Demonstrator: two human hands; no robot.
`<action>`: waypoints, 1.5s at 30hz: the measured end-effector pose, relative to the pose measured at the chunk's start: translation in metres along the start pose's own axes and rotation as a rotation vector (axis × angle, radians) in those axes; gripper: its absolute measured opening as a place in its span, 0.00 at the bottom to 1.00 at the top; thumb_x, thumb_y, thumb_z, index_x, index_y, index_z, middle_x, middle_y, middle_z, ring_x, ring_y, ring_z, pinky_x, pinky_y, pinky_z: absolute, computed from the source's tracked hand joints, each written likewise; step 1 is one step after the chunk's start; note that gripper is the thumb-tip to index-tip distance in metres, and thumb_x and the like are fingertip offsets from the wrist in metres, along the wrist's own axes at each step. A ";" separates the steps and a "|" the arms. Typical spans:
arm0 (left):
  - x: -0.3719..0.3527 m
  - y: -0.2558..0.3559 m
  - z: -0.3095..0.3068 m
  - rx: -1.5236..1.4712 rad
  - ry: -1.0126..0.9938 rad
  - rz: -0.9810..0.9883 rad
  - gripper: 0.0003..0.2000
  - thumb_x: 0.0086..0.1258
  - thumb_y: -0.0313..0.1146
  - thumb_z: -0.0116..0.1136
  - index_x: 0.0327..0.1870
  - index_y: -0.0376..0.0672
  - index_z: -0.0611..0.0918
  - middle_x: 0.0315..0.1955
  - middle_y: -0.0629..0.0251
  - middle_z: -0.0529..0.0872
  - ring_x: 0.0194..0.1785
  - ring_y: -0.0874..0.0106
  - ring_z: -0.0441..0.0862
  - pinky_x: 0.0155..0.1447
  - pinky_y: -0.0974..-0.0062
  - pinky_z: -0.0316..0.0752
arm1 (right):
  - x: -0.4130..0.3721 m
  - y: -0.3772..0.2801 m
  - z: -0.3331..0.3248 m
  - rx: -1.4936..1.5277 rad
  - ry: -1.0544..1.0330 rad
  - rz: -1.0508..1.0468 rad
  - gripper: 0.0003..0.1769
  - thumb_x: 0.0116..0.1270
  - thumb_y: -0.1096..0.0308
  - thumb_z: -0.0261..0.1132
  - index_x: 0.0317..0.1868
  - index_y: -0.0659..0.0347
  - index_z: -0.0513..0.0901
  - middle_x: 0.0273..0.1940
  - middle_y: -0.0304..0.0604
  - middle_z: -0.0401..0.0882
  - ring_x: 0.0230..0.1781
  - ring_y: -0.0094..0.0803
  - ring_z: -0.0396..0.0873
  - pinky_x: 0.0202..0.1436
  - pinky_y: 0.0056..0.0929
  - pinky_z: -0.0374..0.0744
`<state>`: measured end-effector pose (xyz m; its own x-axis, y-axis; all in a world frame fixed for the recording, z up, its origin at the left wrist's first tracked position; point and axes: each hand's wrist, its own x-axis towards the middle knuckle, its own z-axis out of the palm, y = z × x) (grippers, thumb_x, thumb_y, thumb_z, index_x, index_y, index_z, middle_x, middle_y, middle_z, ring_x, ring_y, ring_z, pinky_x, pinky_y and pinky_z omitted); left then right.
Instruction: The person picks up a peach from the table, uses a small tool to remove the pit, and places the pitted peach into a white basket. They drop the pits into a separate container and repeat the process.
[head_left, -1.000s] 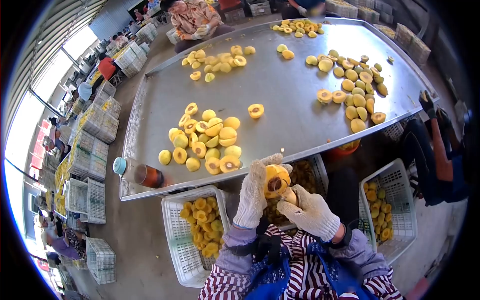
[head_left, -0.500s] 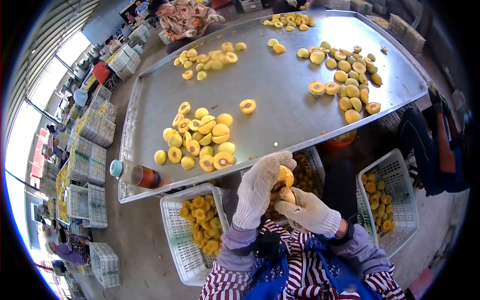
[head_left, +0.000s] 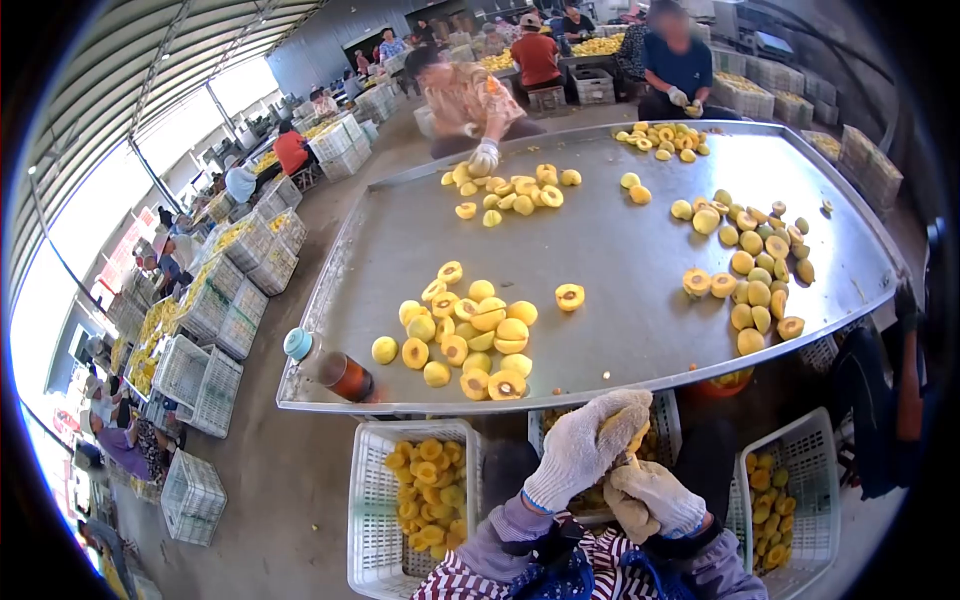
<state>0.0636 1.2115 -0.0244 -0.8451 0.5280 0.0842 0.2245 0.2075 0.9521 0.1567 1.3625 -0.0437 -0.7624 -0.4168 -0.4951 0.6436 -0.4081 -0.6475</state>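
Note:
My left hand [head_left: 592, 450], in a white knitted glove, is closed round a yellow peach [head_left: 638, 437], of which only a strip shows past the fingers. Just below it my right hand [head_left: 662, 497], also gloved, has its fingers pinched together against the peach's lower side. Whatever it grips is hidden. Both hands are over a white crate [head_left: 668, 412] of peach halves, in front of the metal table [head_left: 600, 255]. On the near left of the table lies a pile of cut peaches [head_left: 480, 335].
A bottle of dark liquid [head_left: 345, 376] lies at the table's near left corner. Crates of peach halves stand on the left [head_left: 362, 500] and right [head_left: 825, 480]. More peaches [head_left: 750, 265] lie on the right. Across the table, a person's gloved hand [head_left: 484, 157] touches another pile.
My view has tilted up, showing more of the hall. Both hands stay together at the peach, which is now more covered. A person across the table has reached to the far pile.

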 end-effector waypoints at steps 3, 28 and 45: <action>-0.003 -0.001 0.001 -0.087 -0.022 0.054 0.15 0.74 0.39 0.62 0.57 0.45 0.83 0.49 0.63 0.89 0.45 0.71 0.89 0.49 0.74 0.81 | -0.003 0.005 -0.004 0.031 -0.055 0.012 0.18 0.77 0.53 0.58 0.35 0.59 0.75 0.16 0.35 0.67 0.09 0.25 0.63 0.13 0.23 0.63; 0.012 -0.010 -0.005 0.067 -0.026 -0.021 0.17 0.76 0.47 0.59 0.57 0.49 0.83 0.45 0.63 0.90 0.46 0.67 0.88 0.51 0.73 0.80 | 0.007 -0.002 0.006 -0.037 0.151 -0.029 0.18 0.77 0.53 0.57 0.37 0.60 0.76 0.17 0.33 0.66 0.09 0.21 0.58 0.12 0.24 0.57; 0.004 -0.011 0.015 0.224 0.162 0.329 0.15 0.71 0.39 0.66 0.54 0.42 0.83 0.45 0.57 0.89 0.35 0.67 0.89 0.41 0.74 0.82 | -0.001 0.007 -0.002 0.078 0.016 -0.046 0.25 0.78 0.46 0.55 0.30 0.57 0.75 0.16 0.33 0.67 0.10 0.23 0.64 0.12 0.22 0.62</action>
<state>0.0649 1.2243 -0.0391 -0.7718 0.4639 0.4349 0.5798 0.2326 0.7808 0.1619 1.3617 -0.0486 -0.7918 -0.3835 -0.4753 0.6107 -0.4888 -0.6230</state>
